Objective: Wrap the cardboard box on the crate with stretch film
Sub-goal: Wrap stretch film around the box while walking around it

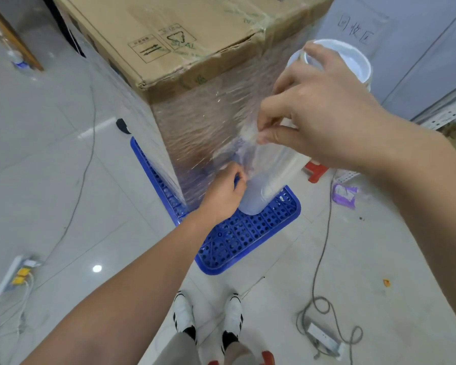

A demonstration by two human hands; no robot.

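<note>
A tall cardboard box [174,46] stands on a blue perforated plastic crate [237,241]. Clear stretch film [203,133] covers the box's near side and corner. A roll of stretch film [271,177] stands upright on the crate beside the box's right corner, with film running from it to the box. My right hand [319,111] rests over the roll's upper part, thumb and finger pinching the film's edge. My left hand [224,191] grips the roll low down, near the crate.
A white bucket [353,61] stands behind the roll. A red stool [316,171] and a purple packet [344,196] lie to the right. Cables and power strips [324,335] trail over the tiled floor on both sides. My white shoes [208,314] are close to the crate.
</note>
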